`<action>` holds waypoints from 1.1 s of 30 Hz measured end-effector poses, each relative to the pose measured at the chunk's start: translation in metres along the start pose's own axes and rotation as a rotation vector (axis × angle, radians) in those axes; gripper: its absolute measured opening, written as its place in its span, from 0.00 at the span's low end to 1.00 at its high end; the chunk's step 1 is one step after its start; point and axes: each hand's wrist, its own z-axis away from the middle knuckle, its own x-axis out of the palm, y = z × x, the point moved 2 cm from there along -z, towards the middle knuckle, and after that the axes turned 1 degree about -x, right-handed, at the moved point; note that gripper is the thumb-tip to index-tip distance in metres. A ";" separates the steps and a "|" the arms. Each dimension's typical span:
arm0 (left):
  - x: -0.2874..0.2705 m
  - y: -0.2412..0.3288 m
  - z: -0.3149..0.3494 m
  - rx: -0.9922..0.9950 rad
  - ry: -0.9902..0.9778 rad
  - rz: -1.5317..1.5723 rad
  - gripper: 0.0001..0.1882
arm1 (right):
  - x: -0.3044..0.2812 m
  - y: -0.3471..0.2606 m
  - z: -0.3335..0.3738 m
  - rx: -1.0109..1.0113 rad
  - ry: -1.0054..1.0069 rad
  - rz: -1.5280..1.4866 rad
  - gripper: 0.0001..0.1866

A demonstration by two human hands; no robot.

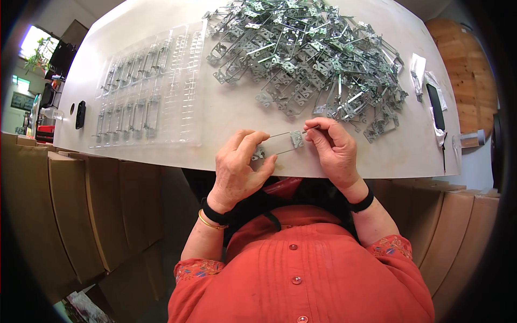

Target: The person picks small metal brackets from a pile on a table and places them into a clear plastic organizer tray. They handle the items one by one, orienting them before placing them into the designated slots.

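Note:
Near the table's front edge, my left hand (237,161) is closed around one end of a metal bracket assembly (297,140). Two thin parallel rods join its plates; the left plate is partly covered by my fingers. My right hand (335,151) is closed in a pinch at the other end, holding a thin dark rod-like piece (309,130) close to the right plate. Whether that piece is joined to the assembly I cannot tell. Beyond my hands lies a large heap of similar metal bracket assemblies (301,59).
To the left, a clear plastic tray (200,107) holds two rows of bracket assemblies. A black object (81,114) lies at the table's left edge. A dark phone-like slab (434,105) and a white packet (417,72) are at the right. Cardboard boxes (107,210) flank the table below.

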 end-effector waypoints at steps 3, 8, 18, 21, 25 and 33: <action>0.001 -0.001 0.000 0.006 0.002 0.010 0.22 | 0.000 -0.002 0.000 0.007 -0.002 0.013 0.08; 0.000 -0.004 0.000 0.040 -0.004 0.028 0.23 | 0.000 -0.002 -0.002 -0.013 -0.027 0.044 0.08; -0.001 -0.003 0.002 0.015 -0.040 0.046 0.25 | 0.002 -0.003 -0.004 -0.042 -0.041 0.092 0.07; -0.001 -0.004 0.002 0.012 -0.038 0.050 0.25 | 0.002 -0.004 -0.004 -0.043 -0.041 0.100 0.07; -0.001 -0.003 0.001 0.015 -0.036 0.056 0.24 | 0.001 -0.003 -0.002 -0.003 -0.036 0.089 0.06; -0.002 -0.003 0.001 0.006 -0.039 0.055 0.24 | 0.002 -0.006 -0.005 -0.067 -0.044 0.145 0.06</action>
